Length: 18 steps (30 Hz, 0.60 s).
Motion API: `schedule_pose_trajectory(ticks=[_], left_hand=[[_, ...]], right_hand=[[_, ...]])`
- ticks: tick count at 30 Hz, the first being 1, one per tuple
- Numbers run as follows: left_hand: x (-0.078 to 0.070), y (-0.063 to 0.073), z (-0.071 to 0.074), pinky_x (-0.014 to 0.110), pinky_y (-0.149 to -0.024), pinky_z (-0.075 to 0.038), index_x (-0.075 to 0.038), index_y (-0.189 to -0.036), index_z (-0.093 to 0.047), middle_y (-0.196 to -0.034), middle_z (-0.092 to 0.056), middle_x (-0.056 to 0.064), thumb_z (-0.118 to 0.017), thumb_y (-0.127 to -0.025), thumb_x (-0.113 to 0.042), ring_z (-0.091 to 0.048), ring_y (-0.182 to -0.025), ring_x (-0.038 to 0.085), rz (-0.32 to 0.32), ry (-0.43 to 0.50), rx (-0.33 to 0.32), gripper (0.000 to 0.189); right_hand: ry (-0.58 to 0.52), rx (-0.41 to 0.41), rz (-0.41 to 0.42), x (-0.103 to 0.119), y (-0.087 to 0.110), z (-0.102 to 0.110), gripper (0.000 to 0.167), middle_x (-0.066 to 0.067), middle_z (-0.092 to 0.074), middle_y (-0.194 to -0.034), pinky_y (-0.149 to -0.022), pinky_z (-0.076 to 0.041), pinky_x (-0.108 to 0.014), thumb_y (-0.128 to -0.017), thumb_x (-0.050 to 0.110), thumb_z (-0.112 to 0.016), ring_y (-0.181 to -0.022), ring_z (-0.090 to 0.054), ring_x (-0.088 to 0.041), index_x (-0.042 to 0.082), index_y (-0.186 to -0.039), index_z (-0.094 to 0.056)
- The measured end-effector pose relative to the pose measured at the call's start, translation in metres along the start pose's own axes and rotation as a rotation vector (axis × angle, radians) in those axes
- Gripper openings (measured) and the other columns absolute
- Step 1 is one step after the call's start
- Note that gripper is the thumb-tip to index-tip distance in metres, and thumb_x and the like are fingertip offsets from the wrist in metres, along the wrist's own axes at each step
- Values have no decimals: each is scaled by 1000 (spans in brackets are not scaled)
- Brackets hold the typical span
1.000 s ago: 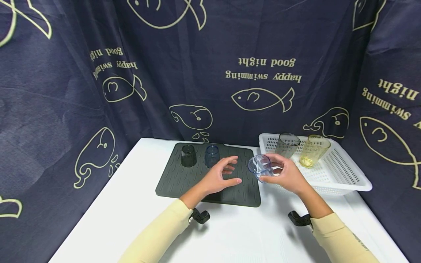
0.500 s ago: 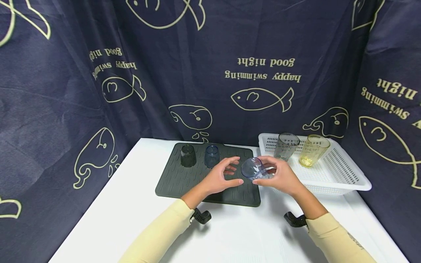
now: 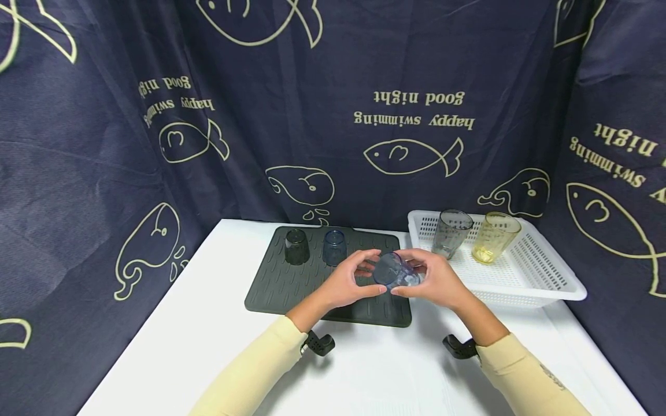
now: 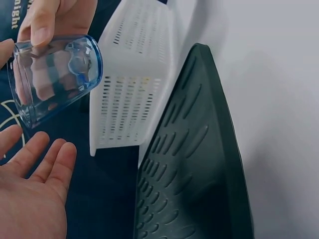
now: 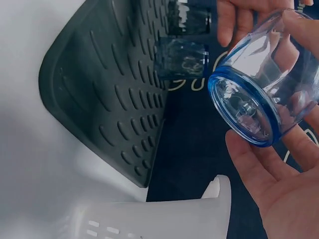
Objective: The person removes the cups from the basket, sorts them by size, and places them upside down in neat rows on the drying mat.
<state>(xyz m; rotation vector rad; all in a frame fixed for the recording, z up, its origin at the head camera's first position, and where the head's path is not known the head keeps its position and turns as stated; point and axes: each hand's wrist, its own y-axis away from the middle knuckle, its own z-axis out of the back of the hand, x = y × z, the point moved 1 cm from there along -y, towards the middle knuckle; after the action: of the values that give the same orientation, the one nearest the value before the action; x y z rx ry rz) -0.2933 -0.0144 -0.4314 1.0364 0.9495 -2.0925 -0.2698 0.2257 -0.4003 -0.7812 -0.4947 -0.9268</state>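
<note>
A clear blue-tinted drinking glass (image 3: 389, 270) is tilted above the right part of a dark ribbed drying mat (image 3: 270, 289). My right hand (image 3: 433, 278) grips it around its side near the base, its mouth facing my left hand (image 3: 350, 278). The left fingers are spread and relaxed, with the thumb tip right at the rim in the head view. In the left wrist view, the glass (image 4: 55, 74) hangs over the left hand's extended fingers (image 4: 62, 164). Its thick blue base shows in the right wrist view, with the right fingers (image 5: 244, 162) close below.
Toward the back of the mat, a dark grey glass (image 3: 297, 247) and a small blue glass (image 3: 335, 248) stand upside down. A white perforated basket (image 3: 564, 289) at right holds a grey tumbler (image 3: 451, 234) and a yellow tumbler (image 3: 495, 238). Behind hangs a navy curtain (image 3: 312, 115).
My right hand has carried the blue-tinted glass leftward, away from the basket side, up to my left hand. The glass's mouth has turned further toward the left hand, which has stayed nearly still.
</note>
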Motion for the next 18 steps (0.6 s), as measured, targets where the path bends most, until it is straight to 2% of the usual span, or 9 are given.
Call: schedule_pose_trajectory(ticks=[4, 9, 18], left_hand=[[-1, 0, -1, 30, -107, -52, -10, -153, -44, -143, -55, 10, -80, -89, -23, -60, -124, 26, -9, -3, 4, 75], [-1, -1, -2, 29, -105, -53, -9, -153, -45, -140, -56, 9, -81, -88, -22, -61, -123, 24, -17, -7, 2, 75], [-2, -1, -4, 29, -100, -56, -6, -151, -47, -137, -59, 11, -82, -86, -20, -63, -120, 25, -39, -15, -16, 75]], right_hand=[[42, -6, 17, 0, -1, -1, 71, -5, -74, -122, -87, -61, -35, -67, 29, -98, -98, -69, -18, 13, -129, -69], [83, -9, 25, 2, -1, -2, 70, 0, -75, -117, -85, -61, -32, -66, 32, -99, -95, -69, -13, 15, -127, -70], [126, 6, 35, 4, -2, -1, 74, 1, -75, -118, -86, -61, -34, -65, 38, -98, -96, -69, -14, 14, -128, -70]])
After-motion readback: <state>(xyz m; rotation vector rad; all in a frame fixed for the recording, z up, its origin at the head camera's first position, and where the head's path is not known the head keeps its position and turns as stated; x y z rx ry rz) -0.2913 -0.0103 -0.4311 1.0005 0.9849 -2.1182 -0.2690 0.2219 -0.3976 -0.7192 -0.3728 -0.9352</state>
